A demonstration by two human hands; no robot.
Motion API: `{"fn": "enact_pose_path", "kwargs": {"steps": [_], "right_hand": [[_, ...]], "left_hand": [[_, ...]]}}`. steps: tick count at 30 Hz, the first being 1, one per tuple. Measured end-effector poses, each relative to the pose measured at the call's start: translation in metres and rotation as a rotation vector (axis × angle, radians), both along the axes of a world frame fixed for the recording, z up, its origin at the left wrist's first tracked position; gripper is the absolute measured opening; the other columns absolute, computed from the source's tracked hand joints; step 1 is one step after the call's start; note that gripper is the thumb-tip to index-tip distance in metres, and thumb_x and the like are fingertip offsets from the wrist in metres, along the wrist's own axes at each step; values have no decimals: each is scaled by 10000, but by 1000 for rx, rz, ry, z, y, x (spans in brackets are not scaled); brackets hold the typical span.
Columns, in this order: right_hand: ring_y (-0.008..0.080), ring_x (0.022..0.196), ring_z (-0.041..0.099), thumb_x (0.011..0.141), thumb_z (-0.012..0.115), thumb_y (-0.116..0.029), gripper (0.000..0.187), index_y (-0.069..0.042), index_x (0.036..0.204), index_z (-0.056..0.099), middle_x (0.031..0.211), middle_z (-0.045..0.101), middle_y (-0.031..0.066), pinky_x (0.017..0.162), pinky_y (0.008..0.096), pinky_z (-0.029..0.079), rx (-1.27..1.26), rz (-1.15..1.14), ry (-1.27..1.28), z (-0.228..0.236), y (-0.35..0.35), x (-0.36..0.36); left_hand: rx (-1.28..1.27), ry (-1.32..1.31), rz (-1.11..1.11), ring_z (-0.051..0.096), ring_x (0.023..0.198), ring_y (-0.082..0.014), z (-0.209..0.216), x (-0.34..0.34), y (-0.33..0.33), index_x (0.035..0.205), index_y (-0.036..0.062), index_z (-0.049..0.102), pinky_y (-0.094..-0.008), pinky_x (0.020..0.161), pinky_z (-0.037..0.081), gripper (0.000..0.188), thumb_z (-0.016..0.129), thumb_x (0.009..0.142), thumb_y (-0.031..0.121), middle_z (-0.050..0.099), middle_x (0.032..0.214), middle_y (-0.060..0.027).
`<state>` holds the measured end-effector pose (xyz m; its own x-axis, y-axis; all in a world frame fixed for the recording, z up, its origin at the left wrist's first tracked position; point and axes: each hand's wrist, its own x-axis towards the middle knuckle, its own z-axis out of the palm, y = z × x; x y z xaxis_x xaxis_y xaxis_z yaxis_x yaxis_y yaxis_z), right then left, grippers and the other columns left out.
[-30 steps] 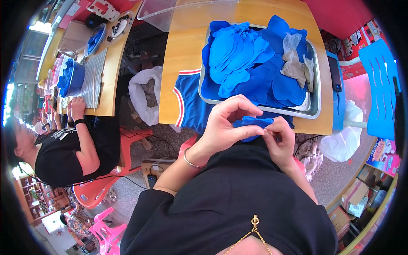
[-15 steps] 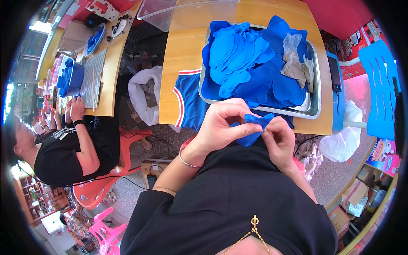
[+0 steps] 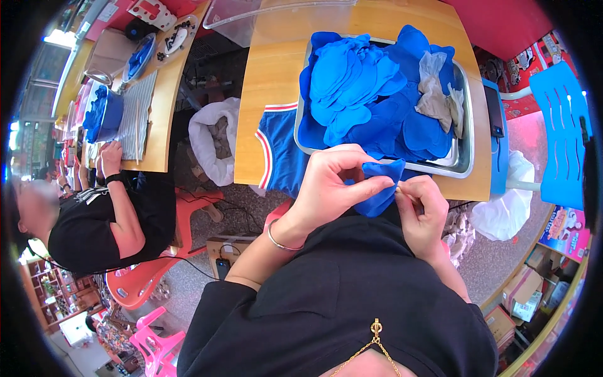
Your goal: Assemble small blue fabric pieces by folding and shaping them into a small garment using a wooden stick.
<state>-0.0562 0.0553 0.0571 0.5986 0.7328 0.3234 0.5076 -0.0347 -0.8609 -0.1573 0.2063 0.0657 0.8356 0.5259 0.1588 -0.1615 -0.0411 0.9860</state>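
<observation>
My left hand [image 3: 333, 188] pinches a small blue fabric piece [image 3: 377, 204] between thumb and fingers, just in front of the tray's near edge. Close by its right side, my right hand [image 3: 424, 210] is closed, its thumb and forefinger tips pressed together at the fabric's edge. What those fingertips grip is too small to make out. Beyond both hands, a metal tray [image 3: 463, 164] holds a heap of bright blue cut fabric pieces [image 3: 352, 81] with rounded outlines. Pale, thin crumpled material [image 3: 433, 100] lies over the heap's right side.
The tray stands on a wooden table [image 3: 270, 69], with a blue garment with red-and-white trim [image 3: 281, 151] partly under it. A blue slatted chair back [image 3: 558, 135] is at right. To the left, a person in black [image 3: 94, 220] works at another table [image 3: 160, 119]; a white sack [image 3: 213, 141] stands between.
My right hand has moved slightly right, away from my left, and its fingertips now show more clearly. The blue fabric has shifted a little in my left hand.
</observation>
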Motion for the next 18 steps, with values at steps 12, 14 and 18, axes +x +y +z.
{"fn": "enact_pose_path", "kwargs": {"steps": [12,14,18], "right_hand": [[16,514,408,888,554,-159,113,-48,871,568,694,528,-28,447,164,280,-92,557,1229,-19,-13,19],[17,500,390,897,542,-187,136,-58,863,568,688,524,-26,429,167,264,-112,604,1260,-19,-11,20],[30,595,459,895,544,-160,113,-47,890,547,736,540,-20,512,168,340,-50,532,1182,-26,-8,18]], "left_hand": [[-127,14,-336,526,668,-80,1,3,6,713,-19,664,-204,553,384,88,741,694,18,601,718,-46],[-158,22,-412,557,726,-90,2,2,5,802,-20,660,-209,615,432,147,748,693,24,613,776,-49],[-316,93,-228,580,828,-103,7,1,-4,940,-24,615,-225,708,471,278,745,698,12,613,890,-64]]}}
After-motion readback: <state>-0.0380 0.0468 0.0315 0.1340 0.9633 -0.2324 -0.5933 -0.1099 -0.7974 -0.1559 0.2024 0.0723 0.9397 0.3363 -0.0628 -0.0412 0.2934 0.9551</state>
